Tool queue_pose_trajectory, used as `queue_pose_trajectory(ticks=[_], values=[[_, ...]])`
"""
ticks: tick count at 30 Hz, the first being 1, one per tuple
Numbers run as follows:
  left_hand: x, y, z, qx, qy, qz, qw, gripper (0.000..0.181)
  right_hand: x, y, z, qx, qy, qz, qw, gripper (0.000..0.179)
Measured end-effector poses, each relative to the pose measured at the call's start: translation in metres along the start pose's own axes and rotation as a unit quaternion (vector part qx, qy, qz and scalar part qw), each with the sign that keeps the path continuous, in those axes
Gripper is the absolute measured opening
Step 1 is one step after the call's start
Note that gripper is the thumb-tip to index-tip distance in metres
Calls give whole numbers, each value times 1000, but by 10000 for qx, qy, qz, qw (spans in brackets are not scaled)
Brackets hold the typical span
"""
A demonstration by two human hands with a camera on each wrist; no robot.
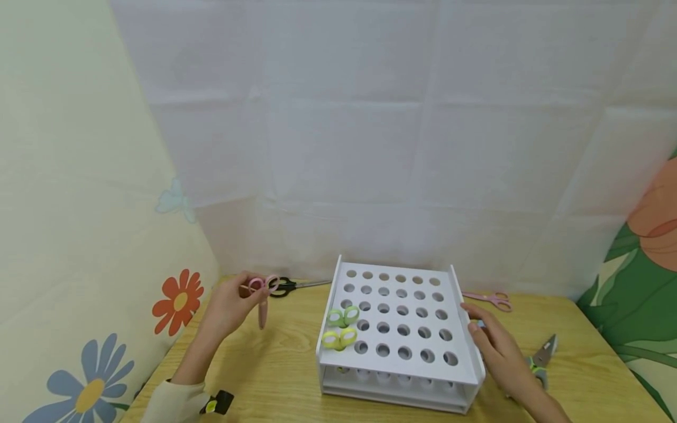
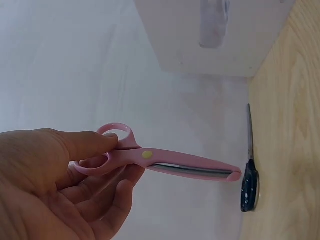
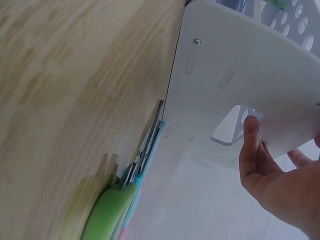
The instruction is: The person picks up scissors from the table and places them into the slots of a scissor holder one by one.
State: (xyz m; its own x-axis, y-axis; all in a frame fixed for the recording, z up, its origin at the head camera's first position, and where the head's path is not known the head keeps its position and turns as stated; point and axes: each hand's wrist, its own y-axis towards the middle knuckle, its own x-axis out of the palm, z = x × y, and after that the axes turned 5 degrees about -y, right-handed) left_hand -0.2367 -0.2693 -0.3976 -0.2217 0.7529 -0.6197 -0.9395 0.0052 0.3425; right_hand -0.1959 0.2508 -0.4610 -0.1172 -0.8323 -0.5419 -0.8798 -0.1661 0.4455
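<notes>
Two pairs of scissors, a green pair (image 1: 343,321) and a yellow pair (image 1: 340,342), stand handles-up in the rack (image 1: 393,339), in the two nearest holes of its left column. The step in hand looks like bringing over another: the left hand (image 1: 230,308) holds the pink pair (image 1: 262,316) up, to the left of the rack and well apart from it. Thumb and fingers pinch it at the handle loops, the remaining fingers loosely bent, and in the head view its closed blades hang down.

The right hand (image 1: 499,355) is at the rack's right wall, fingers bent by the cutout; I cannot tell whether they grip it or only rest there, though steadying the rack seems likely.

If the pink pair is meant for the rack, the next move calls for carrying it rightward over the rack's top, tip down above a free hole, such as the one just behind the green pair. The loops look wide enough to crowd a neighbour.

Left of the rack, toward the back, lies a black pair (image 1: 295,286); right of it lie the other pink pair (image 1: 492,299), the shears (image 1: 538,364) and a blue pair (image 3: 154,147).
</notes>
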Motion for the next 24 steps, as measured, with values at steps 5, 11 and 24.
queue_pose_trajectory(ticks=[5, 11, 24], values=[[-2, -5, 14, 129, -74, 54, 9999, 23, 0, 0, -1, -48, -120, 34, 9999, 39], [-3, -9, 30, 361, -237, 109, 9990, 22, -1, 0, -1, -49, -201, 59, 9998, 39], [-4, -16, 53, 1134, -775, 298, 9901, 22, -1, 0, -1, 10, -26, 4, 10000, 39]])
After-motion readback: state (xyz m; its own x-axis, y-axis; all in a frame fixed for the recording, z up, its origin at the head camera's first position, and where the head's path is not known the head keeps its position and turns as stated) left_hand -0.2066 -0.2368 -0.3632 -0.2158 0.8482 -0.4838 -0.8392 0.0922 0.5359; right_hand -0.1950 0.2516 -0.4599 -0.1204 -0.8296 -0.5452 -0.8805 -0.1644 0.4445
